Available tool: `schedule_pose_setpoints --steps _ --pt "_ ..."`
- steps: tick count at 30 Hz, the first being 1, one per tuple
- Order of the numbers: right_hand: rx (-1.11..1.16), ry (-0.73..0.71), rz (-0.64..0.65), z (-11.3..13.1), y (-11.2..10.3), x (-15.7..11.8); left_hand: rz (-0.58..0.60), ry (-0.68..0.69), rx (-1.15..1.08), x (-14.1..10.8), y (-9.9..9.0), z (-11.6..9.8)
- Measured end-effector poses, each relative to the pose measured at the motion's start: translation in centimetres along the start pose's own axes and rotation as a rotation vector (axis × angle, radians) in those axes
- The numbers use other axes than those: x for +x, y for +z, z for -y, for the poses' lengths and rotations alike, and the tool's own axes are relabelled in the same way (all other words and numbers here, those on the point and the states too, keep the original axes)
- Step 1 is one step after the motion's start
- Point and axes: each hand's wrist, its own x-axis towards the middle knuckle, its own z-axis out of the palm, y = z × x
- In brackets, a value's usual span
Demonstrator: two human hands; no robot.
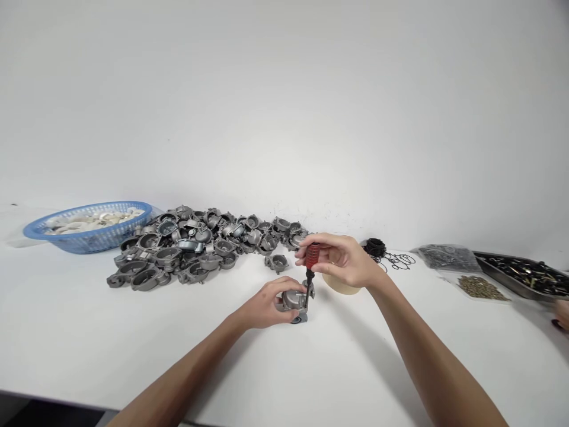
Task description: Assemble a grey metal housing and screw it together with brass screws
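Observation:
My left hand grips a grey cast-metal housing against the white table, fingers around its side. Above it, my right hand is closed on the red handle of a screwdriver. The screwdriver stands nearly upright, and its dark shaft runs down to the right side of the housing. The tip's exact contact is too small to make out. Partly behind my right hand lies a pale yellow round piece. One loose metal housing sits just beyond my left hand.
A large pile of metal housings spreads across the left back. Beside it stands a blue basket of whitish parts. On the right are black rings, a plastic bag, small brass-coloured screws and a metal tray. Another person's hand shows at the right edge.

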Motion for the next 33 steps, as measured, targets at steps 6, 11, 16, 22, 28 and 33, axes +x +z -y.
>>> schedule_pose_setpoints --steps 6,11,16,22,28,33 --pt "-0.033 0.040 -0.108 0.2 0.5 0.0 0.019 -0.046 -0.033 0.1 0.0 0.4" --pt "-0.090 0.076 -0.112 0.6 0.7 0.2 0.032 -0.068 -0.037 -0.1 -0.1 0.4" --pt "-0.076 0.024 -0.166 0.9 -0.9 -0.4 -0.012 -0.032 0.218 -0.6 -0.6 0.2" --pt "-0.111 -0.078 -0.305 1.2 -1.8 -1.0 -0.042 0.006 0.418 -0.9 -1.5 0.2" --pt "-0.159 -0.070 -0.252 0.9 -0.2 -0.3 -0.015 0.008 0.474 -0.8 -1.8 0.2" --pt "-0.138 -0.045 -0.233 0.3 1.3 0.3 -0.046 0.047 0.566 -0.9 -1.9 0.5"
